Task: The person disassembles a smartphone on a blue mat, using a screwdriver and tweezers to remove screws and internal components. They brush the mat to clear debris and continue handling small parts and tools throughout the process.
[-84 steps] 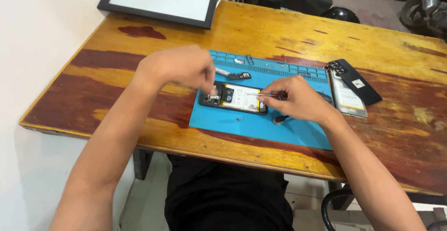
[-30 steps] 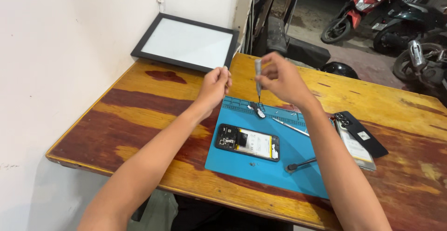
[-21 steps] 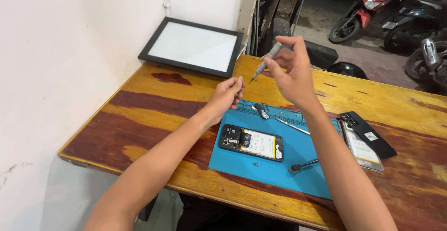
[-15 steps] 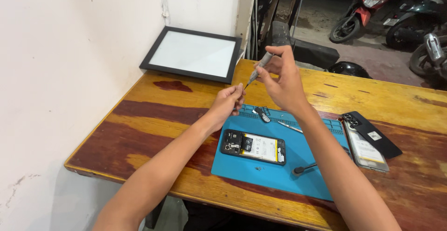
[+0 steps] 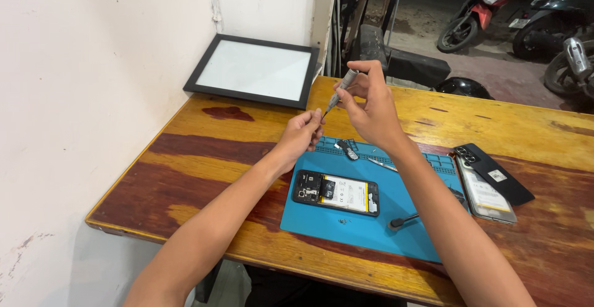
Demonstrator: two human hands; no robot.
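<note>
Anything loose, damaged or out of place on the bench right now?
Tiny loose bits, likely screws, lie on the blue mat in front of the opened phone. A wide patch of the wooden table is worn dark. Nothing looks spilled.

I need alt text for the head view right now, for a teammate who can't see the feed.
Above a wooden table, the right hand holds a slim grey screwdriver tip-down while the left hand pinches at its tip. Below them an opened phone with its battery exposed lies on a blue mat; a back cover and a framed white panel lie nearby.
</note>
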